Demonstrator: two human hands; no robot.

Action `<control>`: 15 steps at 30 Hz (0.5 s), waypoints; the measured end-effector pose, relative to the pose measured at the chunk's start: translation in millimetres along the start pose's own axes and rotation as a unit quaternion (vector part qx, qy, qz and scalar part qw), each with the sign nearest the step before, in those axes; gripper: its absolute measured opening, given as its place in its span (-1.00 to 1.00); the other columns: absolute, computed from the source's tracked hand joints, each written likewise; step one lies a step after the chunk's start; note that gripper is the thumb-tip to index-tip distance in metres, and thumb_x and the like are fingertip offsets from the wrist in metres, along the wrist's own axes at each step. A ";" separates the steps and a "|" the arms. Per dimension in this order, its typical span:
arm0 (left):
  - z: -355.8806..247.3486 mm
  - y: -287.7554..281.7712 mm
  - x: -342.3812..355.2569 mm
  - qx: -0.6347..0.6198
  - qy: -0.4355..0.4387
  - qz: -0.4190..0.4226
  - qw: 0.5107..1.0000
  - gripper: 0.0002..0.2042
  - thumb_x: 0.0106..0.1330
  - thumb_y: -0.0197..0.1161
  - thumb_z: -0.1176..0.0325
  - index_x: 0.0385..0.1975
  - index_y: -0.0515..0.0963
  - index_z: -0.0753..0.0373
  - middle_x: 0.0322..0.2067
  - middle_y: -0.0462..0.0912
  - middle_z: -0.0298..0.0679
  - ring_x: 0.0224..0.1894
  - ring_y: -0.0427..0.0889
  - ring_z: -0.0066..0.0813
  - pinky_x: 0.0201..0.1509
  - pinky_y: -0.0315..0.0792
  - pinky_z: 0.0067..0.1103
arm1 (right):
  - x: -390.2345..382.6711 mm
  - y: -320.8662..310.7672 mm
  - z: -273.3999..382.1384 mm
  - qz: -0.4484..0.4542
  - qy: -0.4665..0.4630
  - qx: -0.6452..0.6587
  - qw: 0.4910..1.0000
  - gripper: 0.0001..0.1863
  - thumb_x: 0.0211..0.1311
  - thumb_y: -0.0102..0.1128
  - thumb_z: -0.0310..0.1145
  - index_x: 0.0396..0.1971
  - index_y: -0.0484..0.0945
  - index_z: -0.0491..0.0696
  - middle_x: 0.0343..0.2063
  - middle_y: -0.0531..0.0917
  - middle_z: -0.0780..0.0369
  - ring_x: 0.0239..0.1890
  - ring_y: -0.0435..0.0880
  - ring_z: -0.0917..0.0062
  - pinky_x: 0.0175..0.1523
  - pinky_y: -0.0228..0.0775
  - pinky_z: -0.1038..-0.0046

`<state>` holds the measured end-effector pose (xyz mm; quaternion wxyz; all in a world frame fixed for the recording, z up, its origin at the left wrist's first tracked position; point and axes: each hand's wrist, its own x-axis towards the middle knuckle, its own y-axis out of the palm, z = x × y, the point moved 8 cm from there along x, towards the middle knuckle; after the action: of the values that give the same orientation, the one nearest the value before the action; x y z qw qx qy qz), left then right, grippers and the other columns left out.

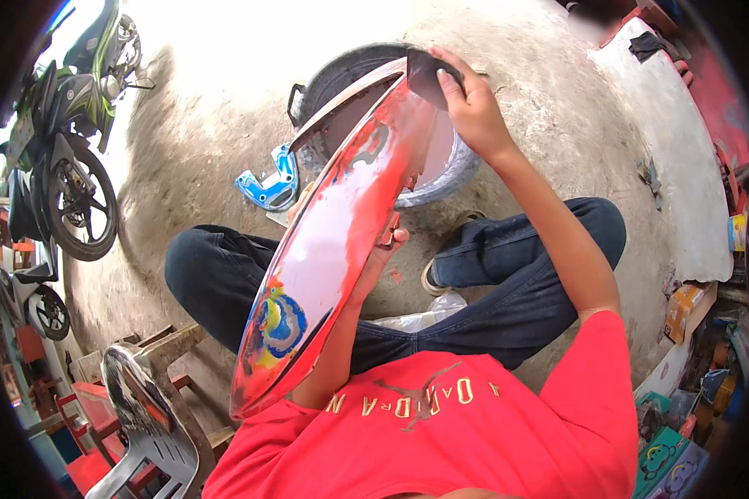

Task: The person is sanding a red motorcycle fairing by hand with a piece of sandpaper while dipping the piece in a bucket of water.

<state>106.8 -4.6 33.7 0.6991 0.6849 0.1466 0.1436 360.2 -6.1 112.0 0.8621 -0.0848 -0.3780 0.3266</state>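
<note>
A long curved motorcycle body panel [324, 229] lies slantwise across my lap, its far end over a black basin [462, 179] of murky, pinkish-grey water. Its surface is red with pale bare patches and a multicoloured sanded ring near the lower end. My left hand [387, 239] is closed round the panel's right edge from beneath, with only some fingers showing. At the far tip, my right hand [477, 108] pinches a dark sheet, apparently sandpaper [429, 79], which rests against the panel. Left of the basin sits a small blue-and-white plastic part [271, 181].
Motorcycles [79, 183] stand at the left. A damaged grey plastic chair [154, 432] and wooden frames are at the lower left. Along the right lie a pale slab [682, 183], a cardboard box [686, 312] and clutter. Beneath everything is a rough concrete floor [200, 125].
</note>
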 end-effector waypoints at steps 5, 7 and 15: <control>-3.4 -1.2 0.5 0.003 -0.007 0.039 0.999 -0.61 0.54 0.01 0.15 0.23 0.42 0.23 0.15 0.53 -0.18 0.14 0.41 -0.23 0.11 0.19 -0.25 | -16.8 27.0 0.2 0.108 0.119 0.011 0.987 -0.66 0.55 0.06 -0.27 0.21 0.61 0.09 -0.03 0.74 0.03 0.02 0.76 0.13 0.14 0.56 0.32; -2.4 -1.4 0.9 -0.007 -0.011 0.047 0.999 -0.61 0.53 0.01 0.15 0.22 0.43 0.22 0.13 0.53 -0.19 0.14 0.41 -0.25 0.12 0.19 -0.24 | -22.3 38.9 19.1 0.152 0.046 -0.001 0.987 -0.64 0.53 0.09 -0.27 0.23 0.59 0.05 0.02 0.71 -0.01 0.09 0.72 0.12 0.21 0.54 0.29; -8.8 8.2 -7.6 0.014 0.038 -0.105 0.994 -0.64 0.52 0.01 0.12 0.16 0.45 0.19 -0.02 0.51 -0.24 0.03 0.38 -0.32 0.14 0.16 -0.24 | -76.0 58.8 101.3 0.295 -0.173 -0.017 0.940 -0.51 0.47 -0.02 -0.55 0.37 0.38 -0.20 0.39 0.42 -0.02 0.46 0.37 0.10 0.53 0.22 0.19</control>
<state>96.4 0.6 41.8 0.6949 0.6693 0.2459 0.0938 221.2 -18.5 114.4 0.6469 -0.1489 -0.4847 0.5696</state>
